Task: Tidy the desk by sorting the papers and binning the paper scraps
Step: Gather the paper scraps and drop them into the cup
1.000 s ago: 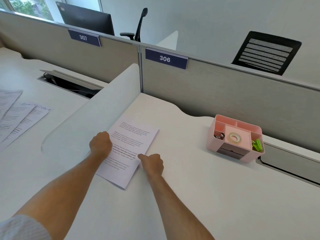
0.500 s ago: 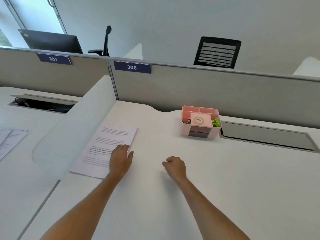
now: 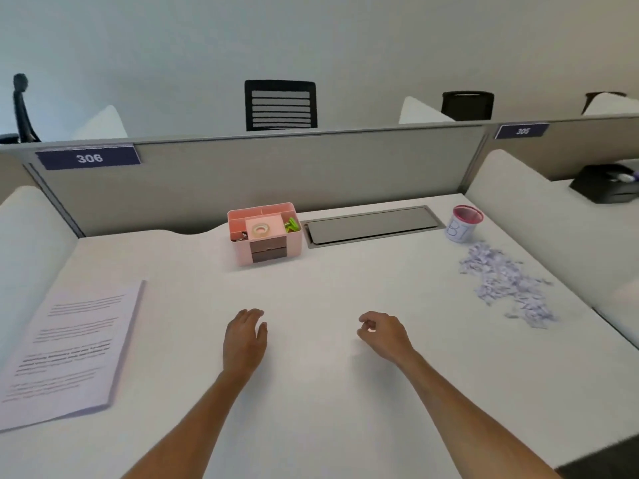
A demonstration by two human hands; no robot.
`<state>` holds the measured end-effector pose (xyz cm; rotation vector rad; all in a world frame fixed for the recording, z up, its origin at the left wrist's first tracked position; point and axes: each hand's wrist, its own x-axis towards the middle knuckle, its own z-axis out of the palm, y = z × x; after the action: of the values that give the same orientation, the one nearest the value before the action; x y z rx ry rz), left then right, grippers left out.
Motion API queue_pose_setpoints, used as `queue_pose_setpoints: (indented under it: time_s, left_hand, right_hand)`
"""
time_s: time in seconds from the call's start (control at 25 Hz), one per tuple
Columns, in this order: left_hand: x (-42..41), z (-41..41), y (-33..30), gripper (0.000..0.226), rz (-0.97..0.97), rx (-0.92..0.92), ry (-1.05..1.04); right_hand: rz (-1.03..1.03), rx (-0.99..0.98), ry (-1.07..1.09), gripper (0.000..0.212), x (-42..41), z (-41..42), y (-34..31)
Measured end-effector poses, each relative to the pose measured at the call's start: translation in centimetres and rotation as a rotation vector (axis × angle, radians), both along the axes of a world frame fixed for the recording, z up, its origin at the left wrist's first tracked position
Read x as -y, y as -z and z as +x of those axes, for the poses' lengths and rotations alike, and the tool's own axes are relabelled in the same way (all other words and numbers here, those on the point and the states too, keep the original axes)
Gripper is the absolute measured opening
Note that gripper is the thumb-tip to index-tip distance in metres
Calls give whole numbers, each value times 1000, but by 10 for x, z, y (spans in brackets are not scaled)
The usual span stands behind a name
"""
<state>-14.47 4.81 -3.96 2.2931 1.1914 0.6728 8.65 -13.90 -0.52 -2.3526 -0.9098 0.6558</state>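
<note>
The stack of printed papers [image 3: 71, 350] lies flat on the white tabletop [image 3: 328, 281], well off to the left of the left hand's fingers [image 3: 249, 318] and apart from them, its long edge running roughly away from the person beside the low white side divider [image 3: 24, 243]. The paper scraps [image 3: 506, 285] are strewn in a loose pile far to the right of and beyond the right hand's fingers [image 3: 367, 319], near the tabletop's right edge. Just beyond the scraps stands a small pink-rimmed cup [image 3: 465, 223] with handwriting on its side, which is too blurred to read. The left hand [image 3: 244, 340] is over the tabletop palm down with its fingers straight and relaxed, holding nothing. The right hand [image 3: 383, 335] is beside it, apart, with fingers loosely curled and nothing in them. Straight ahead of both hands, near the back, sits a pink desk organiser [image 3: 264, 233] holding a roll of tape [image 3: 261, 229] and green clips [image 3: 292, 224]. To its right lies a grey cable cover [image 3: 373, 223] set into the tabletop. Behind runs a grey partition [image 3: 276, 174] with a label [image 3: 89, 158] reading 306.
</note>
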Motion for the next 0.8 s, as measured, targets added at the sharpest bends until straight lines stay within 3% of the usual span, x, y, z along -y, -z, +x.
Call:
queue_pose_setpoints:
  time_s: [0.48, 0.8]
  left_hand:
    - [117, 199, -19, 28, 10, -6, 254]
    - [191, 308, -19, 32, -9, -42, 302]
  right_hand:
    - [15, 99, 233, 29, 168, 169, -9]
    - [-5, 145, 233, 38, 234, 251, 4]
